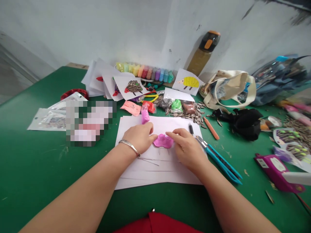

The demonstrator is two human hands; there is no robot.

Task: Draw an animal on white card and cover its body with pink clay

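Green table (36, 161) met a grey wall (97, 29). Pink clay (162, 142) lay flattened on white paper (143, 176). Left hand (140, 136) had its thumb at the clay's left edge, right hand (187, 147) its forefinger at the right; whether either pinched it, I couldn't tell.

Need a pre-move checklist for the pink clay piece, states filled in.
1. Pink clay lies on the white paper: ok.
2. Left hand at the clay: ok, thumb at its left edge.
3. Right hand at the clay: ok, index fingertip at its upper right.
4. Clay stuck down underneath: cannot tell, underside hidden.
5. Paper free of tools: not ok, black pen lies on it.
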